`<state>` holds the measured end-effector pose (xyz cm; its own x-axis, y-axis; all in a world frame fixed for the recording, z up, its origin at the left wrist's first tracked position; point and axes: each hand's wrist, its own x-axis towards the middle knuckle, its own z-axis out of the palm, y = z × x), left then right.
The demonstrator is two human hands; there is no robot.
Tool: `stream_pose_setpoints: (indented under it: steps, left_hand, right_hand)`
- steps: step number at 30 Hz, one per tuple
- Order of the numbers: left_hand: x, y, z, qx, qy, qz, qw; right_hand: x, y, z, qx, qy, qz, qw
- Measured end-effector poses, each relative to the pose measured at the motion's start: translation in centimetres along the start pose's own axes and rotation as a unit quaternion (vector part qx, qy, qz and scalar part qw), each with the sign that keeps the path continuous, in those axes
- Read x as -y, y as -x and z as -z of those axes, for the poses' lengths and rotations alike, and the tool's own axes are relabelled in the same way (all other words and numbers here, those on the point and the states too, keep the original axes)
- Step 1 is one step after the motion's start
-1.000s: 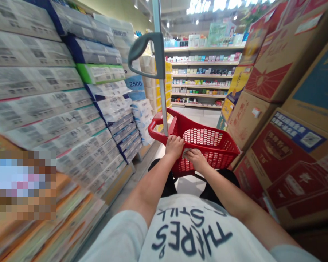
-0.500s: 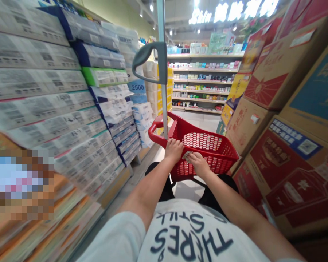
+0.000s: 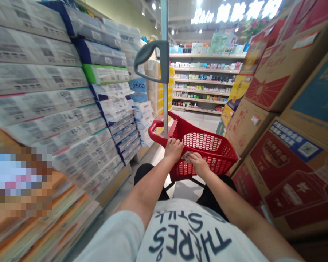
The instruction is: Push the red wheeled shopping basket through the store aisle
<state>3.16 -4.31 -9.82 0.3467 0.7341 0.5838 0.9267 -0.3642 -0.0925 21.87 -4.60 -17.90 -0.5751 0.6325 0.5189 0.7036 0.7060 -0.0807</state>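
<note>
A red plastic shopping cart (image 3: 229,155) with perforated sides stands in front of me. My left hand (image 3: 174,150) is closed over its near rim, beside the grey pole. To its right, my right hand (image 3: 199,163) is closed on a small crumpled pale wipe (image 3: 186,155), pressed against the near side of the cart. Whether the wipe is cloth or paper is hard to make out. From the cart rises a tall pole with a grey loop handle (image 3: 150,62) at its upper part.
Wrapped paper packs (image 3: 38,76) are stacked high on my left. Cardboard cartons (image 3: 292,174) line the right side close to the cart. Beyond the cart, shelves (image 3: 202,74) of small products cross the end of the aisle.
My left knee has swung outward to the left. The view has tilted slightly, while both hands keep their places on the cart.
</note>
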Motion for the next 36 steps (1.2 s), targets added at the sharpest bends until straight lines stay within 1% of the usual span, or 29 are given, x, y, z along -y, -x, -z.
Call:
stream_pose_setpoints:
  steps: [3,7,11,14,15,18,22,25,29,33,36]
  left_hand:
    - [0.1,0.1,0.0,0.0,0.0,-0.003,1.0]
    - [0.3,0.2,0.0,0.0,0.002,-0.001,1.0]
    - [0.2,0.2,-0.1,0.008,-0.008,-0.003,1.0]
    - [0.0,0.0,-0.2,0.007,-0.01,-0.008,1.0]
    - [-0.1,0.0,-0.3,0.004,-0.01,-0.011,1.0]
    - [-0.4,-0.1,-0.4,-0.007,-0.012,-0.018,1.0]
    - [-0.5,-0.1,-0.2,-0.011,-0.003,-0.016,1.0]
    - [-0.3,0.1,0.1,-0.005,-0.001,-0.011,1.0]
    - [0.2,0.4,0.3,0.002,-0.015,-0.002,1.0]
    - [0.5,0.4,0.3,0.002,-0.018,-0.003,1.0]
    - [0.4,0.3,0.0,-0.003,-0.016,0.0,1.0]
  right_hand:
    - [0.3,-0.3,0.0,0.027,-0.001,0.014,1.0]
    - [0.9,-0.6,-0.1,0.0,0.021,0.009,1.0]
    - [1.3,-0.8,-0.2,0.034,0.017,-0.015,0.999]
    - [1.4,-1.1,0.1,0.011,0.024,-0.025,0.999]
    - [1.3,-1.1,0.2,0.013,0.028,-0.028,0.999]
    - [1.1,-1.0,0.7,0.046,0.034,-0.035,0.998]
    - [0.9,-0.3,1.1,0.024,0.041,-0.034,0.998]
    - [0.9,-0.1,1.0,0.037,0.035,-0.04,0.998]
    - [1.2,-0.7,0.7,0.026,0.043,-0.025,0.998]
    - [1.5,-1.2,0.6,0.058,0.051,-0.039,0.996]
    - [1.5,-1.0,0.7,0.038,0.053,-0.039,0.997]
